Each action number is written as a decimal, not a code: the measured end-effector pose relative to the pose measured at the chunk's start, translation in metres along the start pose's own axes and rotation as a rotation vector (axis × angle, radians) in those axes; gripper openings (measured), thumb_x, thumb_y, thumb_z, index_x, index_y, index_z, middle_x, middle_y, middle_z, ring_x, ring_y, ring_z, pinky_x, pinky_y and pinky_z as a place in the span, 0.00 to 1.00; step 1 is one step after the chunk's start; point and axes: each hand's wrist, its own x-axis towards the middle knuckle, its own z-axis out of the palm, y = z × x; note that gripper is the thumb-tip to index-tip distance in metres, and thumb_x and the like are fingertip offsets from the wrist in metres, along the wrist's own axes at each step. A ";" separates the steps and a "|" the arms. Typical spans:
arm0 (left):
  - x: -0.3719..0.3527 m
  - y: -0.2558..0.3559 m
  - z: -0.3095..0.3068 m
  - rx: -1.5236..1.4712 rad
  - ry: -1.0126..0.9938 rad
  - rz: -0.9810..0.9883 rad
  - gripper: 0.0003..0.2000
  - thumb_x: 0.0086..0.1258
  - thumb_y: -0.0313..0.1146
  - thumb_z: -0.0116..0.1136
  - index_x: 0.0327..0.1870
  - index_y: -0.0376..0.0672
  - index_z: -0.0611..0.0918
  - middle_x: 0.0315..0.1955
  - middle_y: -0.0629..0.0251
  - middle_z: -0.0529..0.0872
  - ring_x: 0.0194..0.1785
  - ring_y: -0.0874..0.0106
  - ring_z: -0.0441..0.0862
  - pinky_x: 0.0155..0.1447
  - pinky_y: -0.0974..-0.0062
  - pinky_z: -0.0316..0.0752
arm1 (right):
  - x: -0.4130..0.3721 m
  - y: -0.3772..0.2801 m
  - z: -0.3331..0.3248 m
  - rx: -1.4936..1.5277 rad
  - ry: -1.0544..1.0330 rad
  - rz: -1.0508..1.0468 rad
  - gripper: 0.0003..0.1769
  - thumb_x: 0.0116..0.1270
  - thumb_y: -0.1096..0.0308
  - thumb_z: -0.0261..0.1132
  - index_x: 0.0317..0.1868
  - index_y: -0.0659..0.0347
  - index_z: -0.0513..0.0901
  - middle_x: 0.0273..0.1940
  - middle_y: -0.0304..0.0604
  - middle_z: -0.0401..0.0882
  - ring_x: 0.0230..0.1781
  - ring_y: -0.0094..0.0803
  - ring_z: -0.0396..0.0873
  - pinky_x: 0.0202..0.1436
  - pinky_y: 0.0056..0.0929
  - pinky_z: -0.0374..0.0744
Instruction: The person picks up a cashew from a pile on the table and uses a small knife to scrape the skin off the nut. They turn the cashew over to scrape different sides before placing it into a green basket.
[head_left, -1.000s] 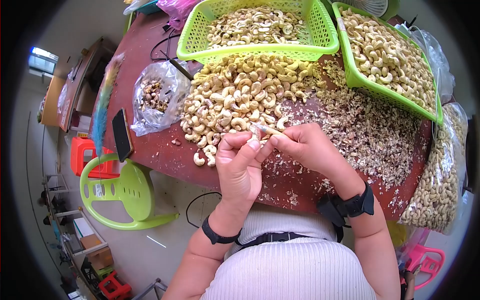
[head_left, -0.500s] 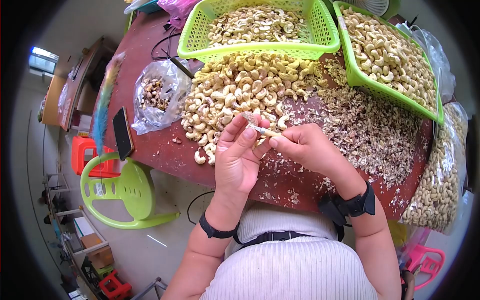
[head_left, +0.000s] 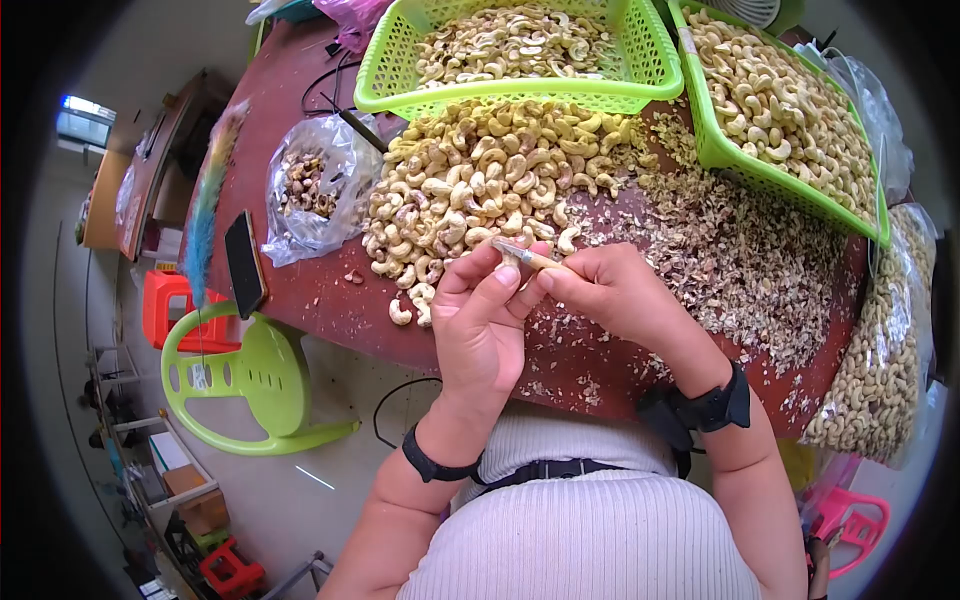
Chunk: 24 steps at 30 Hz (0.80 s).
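Observation:
Between the thumb and fingers of my left hand is a cashew nut, mostly covered by the fingertips. My right hand grips a small knife by its light wooden handle, its short metal blade lying against the nut. Both hands hover above the table's near edge, close together. Just beyond them spreads a pile of cashews, some pale, some with brown skin patches. To the right of the pile lie peeled skin flakes.
Two green baskets, one at the back and one at the right, hold cashews. A plastic bag of dark pieces and a phone lie on the left. A full clear bag stands right; a green chair is beside the table.
The cashew has turned in my left fingers and sits lower, more hidden. The knife blade has shifted up across it. Both hands stay in nearly the same place.

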 end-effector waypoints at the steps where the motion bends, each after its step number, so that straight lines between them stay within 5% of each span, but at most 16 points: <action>1: -0.001 -0.002 -0.001 -0.002 -0.006 0.010 0.09 0.58 0.18 0.50 0.39 0.38 0.76 0.38 0.56 0.79 0.46 0.60 0.77 0.44 0.68 0.80 | -0.001 -0.002 0.001 0.005 0.012 -0.001 0.22 0.58 0.56 0.60 0.16 0.66 0.74 0.10 0.35 0.62 0.13 0.17 0.58 0.15 0.24 0.60; 21: -0.003 0.004 0.005 0.046 -0.011 0.062 0.10 0.59 0.19 0.49 0.42 0.35 0.76 0.38 0.54 0.79 0.45 0.60 0.78 0.42 0.67 0.81 | -0.002 -0.007 0.002 -0.013 0.004 0.015 0.22 0.56 0.54 0.62 0.18 0.66 0.75 0.10 0.38 0.64 0.13 0.20 0.58 0.16 0.26 0.61; 24: -0.003 0.001 0.005 0.048 0.013 0.063 0.09 0.60 0.19 0.49 0.41 0.34 0.75 0.38 0.54 0.79 0.45 0.60 0.78 0.44 0.67 0.80 | -0.002 -0.008 0.001 -0.010 -0.004 0.020 0.20 0.60 0.58 0.59 0.16 0.65 0.73 0.13 0.29 0.63 0.16 0.14 0.58 0.17 0.19 0.59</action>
